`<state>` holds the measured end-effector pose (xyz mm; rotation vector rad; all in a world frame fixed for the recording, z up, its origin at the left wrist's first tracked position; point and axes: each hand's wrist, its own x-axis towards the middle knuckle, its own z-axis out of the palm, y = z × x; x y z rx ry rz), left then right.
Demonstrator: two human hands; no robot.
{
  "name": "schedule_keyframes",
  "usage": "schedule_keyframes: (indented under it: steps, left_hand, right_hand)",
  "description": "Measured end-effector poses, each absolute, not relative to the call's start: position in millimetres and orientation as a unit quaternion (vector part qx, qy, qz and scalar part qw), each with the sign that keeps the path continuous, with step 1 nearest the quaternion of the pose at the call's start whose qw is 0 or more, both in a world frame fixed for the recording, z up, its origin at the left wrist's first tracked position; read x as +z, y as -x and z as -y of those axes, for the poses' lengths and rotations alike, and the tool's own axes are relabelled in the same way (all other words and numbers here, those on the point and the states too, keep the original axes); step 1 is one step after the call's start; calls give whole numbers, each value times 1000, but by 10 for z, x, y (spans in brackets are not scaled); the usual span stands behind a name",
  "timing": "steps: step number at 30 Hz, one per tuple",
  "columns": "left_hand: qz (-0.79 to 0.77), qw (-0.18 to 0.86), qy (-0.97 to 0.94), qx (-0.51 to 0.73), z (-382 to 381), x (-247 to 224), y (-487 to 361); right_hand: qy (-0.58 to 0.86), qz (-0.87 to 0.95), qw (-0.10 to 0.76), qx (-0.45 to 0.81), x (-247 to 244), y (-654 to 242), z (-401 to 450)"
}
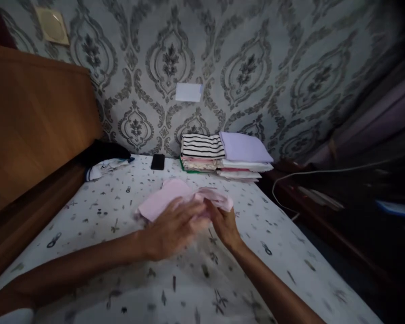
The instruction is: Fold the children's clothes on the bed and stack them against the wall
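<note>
A light pink garment [162, 198] lies partly on the bed, and its right part is lifted and bunched between my two hands. My right hand [226, 225] is closed on the lifted right end, its fingers partly hidden under the folds. Across the front of the cloth reaches my left hand [175, 229], its fingers smeared by motion, so whether it grips the fabric cannot be made out. The garment's exact kind does not show.
Toward the wall stand two folded stacks, one topped by a striped cloth [202, 146], the other by a lilac cloth [245, 147]. A black phone-like object [158, 162] and a crumpled white garment [106, 168] lie left of them. A wooden panel [37, 121] borders the left side; a pale cable [324, 171] runs at right.
</note>
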<state>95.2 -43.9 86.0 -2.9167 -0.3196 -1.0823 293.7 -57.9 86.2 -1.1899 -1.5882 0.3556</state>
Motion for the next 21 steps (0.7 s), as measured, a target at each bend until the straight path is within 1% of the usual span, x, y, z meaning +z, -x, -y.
schedule_keyframes:
  steps: [4, 7, 10, 15, 18, 21]
  left_hand:
    - [288, -103, 902, -305, 293, 541, -901]
    - [378, -148, 885, -228, 239, 519, -935]
    - [443, -128, 866, -193, 182, 653, -906]
    - [559, -82, 800, -202, -83, 870, -565]
    - [562, -62, 783, -257, -211, 1060, -278]
    - [524, -43, 774, -352, -148, 1452, -43]
  right_hand:
    - [496, 637, 576, 129, 984, -3104, 858]
    - [479, 667, 564, 88, 1149, -3114, 975]
    - [487, 670, 559, 33, 1351, -3159, 1083]
    - [492, 577, 648, -74, 1750, -3433, 1315]
    - [465, 561, 678, -96, 1935, -3649, 1457]
    - [462, 558, 686, -74, 2050, -3853, 1609]
